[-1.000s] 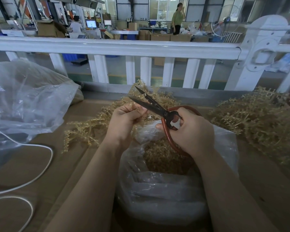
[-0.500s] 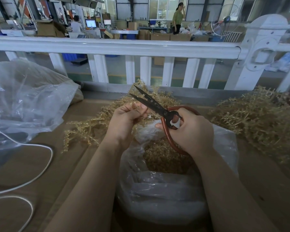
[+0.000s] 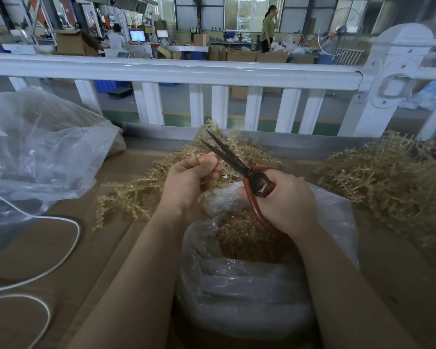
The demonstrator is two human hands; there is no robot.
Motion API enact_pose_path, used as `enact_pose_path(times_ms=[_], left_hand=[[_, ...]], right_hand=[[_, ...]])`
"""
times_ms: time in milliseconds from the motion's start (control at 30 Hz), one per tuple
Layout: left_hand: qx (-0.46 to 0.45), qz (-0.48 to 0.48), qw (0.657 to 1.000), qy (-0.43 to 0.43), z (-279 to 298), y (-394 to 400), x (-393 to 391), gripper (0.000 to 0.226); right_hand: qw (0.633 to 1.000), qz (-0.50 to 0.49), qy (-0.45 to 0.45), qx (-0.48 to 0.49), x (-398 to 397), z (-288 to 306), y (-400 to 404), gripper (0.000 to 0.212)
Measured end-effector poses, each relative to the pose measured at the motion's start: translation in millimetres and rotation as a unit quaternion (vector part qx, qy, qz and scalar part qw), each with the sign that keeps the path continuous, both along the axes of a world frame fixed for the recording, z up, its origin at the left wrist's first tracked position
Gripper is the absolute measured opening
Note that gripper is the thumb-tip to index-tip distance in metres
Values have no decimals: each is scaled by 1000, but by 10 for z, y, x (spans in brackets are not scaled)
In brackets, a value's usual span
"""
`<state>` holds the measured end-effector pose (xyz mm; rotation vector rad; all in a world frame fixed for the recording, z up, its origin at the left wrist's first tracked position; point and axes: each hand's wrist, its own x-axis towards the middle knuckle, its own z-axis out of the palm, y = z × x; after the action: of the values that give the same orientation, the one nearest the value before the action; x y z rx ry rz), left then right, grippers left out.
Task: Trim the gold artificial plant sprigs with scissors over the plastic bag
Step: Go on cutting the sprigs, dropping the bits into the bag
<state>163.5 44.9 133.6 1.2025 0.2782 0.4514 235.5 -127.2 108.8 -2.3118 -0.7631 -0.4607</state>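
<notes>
Both of your hands meet just above the open mouth of the plastic bag point(image 3: 262, 280): your right hand point(image 3: 285, 200) is wrapped around the red handles of the scissors point(image 3: 239, 165), whose dark blades stand slightly parted and point up and away to the left, while your left hand point(image 3: 189, 182) has its fingers curled and its thumb pressed down, pinching a gold sprig point(image 3: 202, 159) right beside the blades. How much of that sprig you hold is hard to tell, because your fingers cover most of it and it blends into the pile of gold sprigs point(image 3: 146, 187) lying on the brown tabletop point(image 3: 91, 248) behind your left hand. Inside the bag sits a heap of small gold pieces, partly hidden by your right wrist and the lower loop of the handle. To your right, a second pile of sprigs point(image 3: 388, 180) runs out of view at the edge. To your left lies a large crumpled clear bag point(image 3: 35, 152), its contents too blurred to make out, with a white cable point(image 3: 61, 260) looping across the table near it. A white railing point(image 3: 186, 71) closes off the far edge of the table, just beyond the sprigs.
</notes>
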Motion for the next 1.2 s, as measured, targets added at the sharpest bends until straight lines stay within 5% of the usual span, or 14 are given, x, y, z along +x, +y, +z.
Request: enact_pose_path(times_ms=[100,400,533,667,833,1200], left_hand=[[-54,21,998,2,-9,38,4,11],[3,-54,999,-8,-15,-14,1,4],[24,-62,998,-15,-26,-24,10,18],[64,-56,996,-29,-36,-12,13,29],[88,-17,995,-50,-53,4,14,10],[121,19,990,-69,-43,-21,17,8]], right_hand=[[1000,-8,21,22,-12,14,1,39],[962,56,171,203,-13,56,44,18],[949,67,197,236,-6,68,47,16],[950,69,187,239,-7,78,50,14],[943,86,197,254,-20,84,56,12],[967,48,152,201,-28,95,51,16]])
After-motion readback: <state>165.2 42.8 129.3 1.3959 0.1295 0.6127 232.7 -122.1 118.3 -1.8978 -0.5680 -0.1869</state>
